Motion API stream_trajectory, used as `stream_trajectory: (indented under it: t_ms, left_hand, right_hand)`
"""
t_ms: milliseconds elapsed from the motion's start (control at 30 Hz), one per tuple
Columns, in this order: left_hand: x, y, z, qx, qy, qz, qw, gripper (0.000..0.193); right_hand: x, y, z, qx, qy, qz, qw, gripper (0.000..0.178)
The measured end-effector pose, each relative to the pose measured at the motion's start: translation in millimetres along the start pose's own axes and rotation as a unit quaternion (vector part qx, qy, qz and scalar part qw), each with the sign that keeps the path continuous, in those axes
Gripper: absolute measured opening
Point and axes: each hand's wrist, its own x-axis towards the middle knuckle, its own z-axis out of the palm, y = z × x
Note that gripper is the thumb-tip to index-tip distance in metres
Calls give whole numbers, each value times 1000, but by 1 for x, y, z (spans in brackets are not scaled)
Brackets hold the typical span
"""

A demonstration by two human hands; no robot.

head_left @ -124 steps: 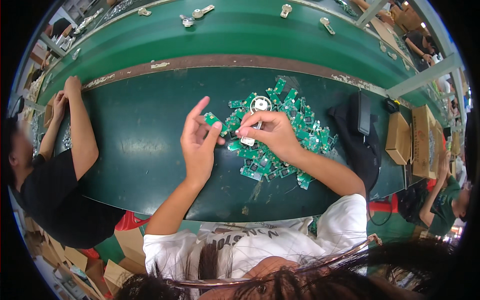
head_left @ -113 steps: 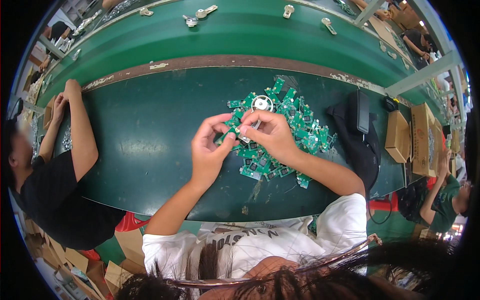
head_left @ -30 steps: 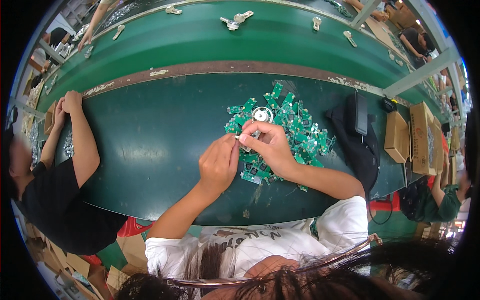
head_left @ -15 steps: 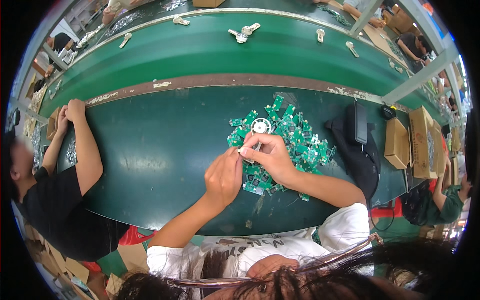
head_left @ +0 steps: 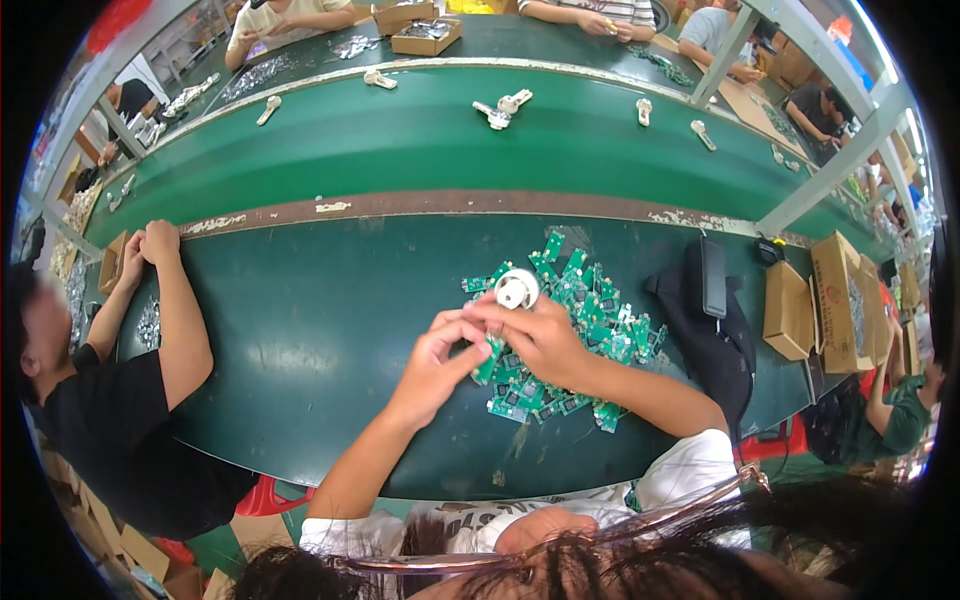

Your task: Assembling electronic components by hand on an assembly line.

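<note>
Both of my hands meet over a heap of green circuit boards [head_left: 600, 320]. My right hand [head_left: 550, 340] has its fingers closed round a white plastic part with a round, ring-shaped head [head_left: 517, 289]; the head sticks up past the fingers and the rest of the part is hidden. My left hand [head_left: 432, 362] reaches its curled fingers against the right fingertips, its thumb a little apart from them. One green board [head_left: 487, 368] shows just beside the left thumb, and I cannot tell whether it is held or lies in the heap.
A green conveyor belt [head_left: 400, 150] beyond the table carries several white parts [head_left: 505, 108]. At right lie a black bag [head_left: 700, 340], a black phone-shaped device [head_left: 706, 278] and cardboard boxes [head_left: 790, 310]. A co-worker's arm [head_left: 180, 300] rests on the table at left.
The view has tilted up, so the scene sits lower. My left thumb has drawn away from the pinch at the right fingertips. The white part's round head has turned in my right hand.
</note>
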Motion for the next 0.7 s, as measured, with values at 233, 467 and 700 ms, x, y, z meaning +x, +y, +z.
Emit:
stream_trajectory:
  t_ms: [233,467,700]
  left_hand:
    - [-2,-1,8,-53,-65,-48,995,17]
    - [-2,2,4,-67,-47,-63,995,7]
    - [1,4,3,-71,-47,-67,994,7]
  right_hand:
    - [10,-3,-19,15,-132,80,988,23]
    - [24,-13,-51,37,-117,46,991,11]
    - [25,-12,-53,-6,-197,-15,980,15]
